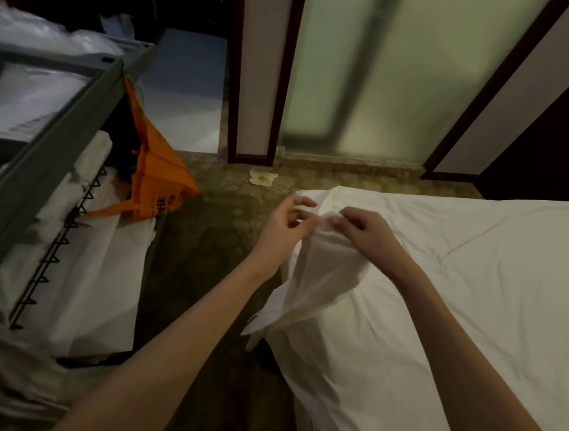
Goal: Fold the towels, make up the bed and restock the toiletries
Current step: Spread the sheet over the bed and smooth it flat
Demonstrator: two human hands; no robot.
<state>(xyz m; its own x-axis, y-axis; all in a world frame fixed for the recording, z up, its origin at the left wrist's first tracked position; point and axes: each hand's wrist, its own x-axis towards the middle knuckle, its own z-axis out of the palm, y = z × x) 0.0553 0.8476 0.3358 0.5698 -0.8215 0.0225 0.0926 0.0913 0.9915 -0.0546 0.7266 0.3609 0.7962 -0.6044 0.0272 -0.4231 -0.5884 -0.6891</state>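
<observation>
Bare forearms reach to the bed's (478, 266) near-left corner.
Left hand (284, 224) and right hand (365, 234) each pinch the raised white sheet (323, 270); pulling it taut before tucking should avoid wrinkles.

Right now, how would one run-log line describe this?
step: making bed | left hand: pinches white bed sheet corner | right hand: pinches same corner | orange fabric bag: hangs from grey cart

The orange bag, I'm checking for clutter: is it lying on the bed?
No, the orange bag hangs from the grey cart, apart from the bed.
</observation>
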